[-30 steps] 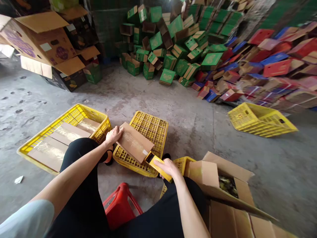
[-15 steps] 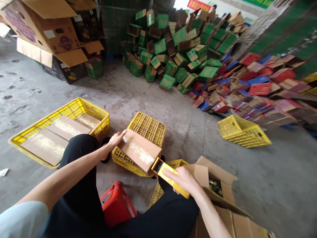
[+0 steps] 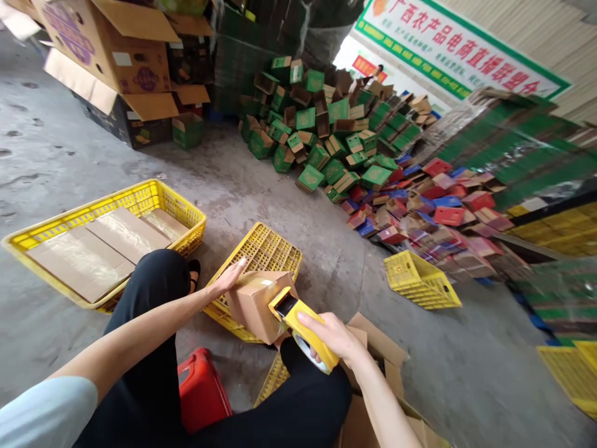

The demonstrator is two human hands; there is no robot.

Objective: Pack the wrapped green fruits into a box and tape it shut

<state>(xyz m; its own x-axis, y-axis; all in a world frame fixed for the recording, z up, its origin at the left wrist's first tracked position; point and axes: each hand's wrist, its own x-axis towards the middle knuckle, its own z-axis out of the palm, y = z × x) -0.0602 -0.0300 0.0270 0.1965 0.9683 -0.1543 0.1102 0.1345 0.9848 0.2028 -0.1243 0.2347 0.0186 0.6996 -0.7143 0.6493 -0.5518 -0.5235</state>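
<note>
Spanning from right hand to cardboard box: a yellow tape dispenser

Beyond the knees, a broad heap of green, red and blue cartons covers part of the floor, well apart from both hands. Nearer, on the person's left, stands a long yellow crate with taped boxes lying inside. Just right of it, a second crate shows its grid base uppermost. Tilted over the near part of that base, between the two hands, is the cardboard box; foreshortening leaves its long axis uncertain.

The dispenser lies slantwise, handle toward the person's right, head pointing up and left at the box's right side. Whether its edge presses the cardboard or stops just short cannot be told. A pale tape roll shows on its underside.

Of the two, the left hand is nearer: flat, fingers straight, laid against the box's upper left edge, gripping nothing. The right hand is wrapped round the dispenser's handle. From it, the box lies up and to the left, within the dispenser's reach.
</note>
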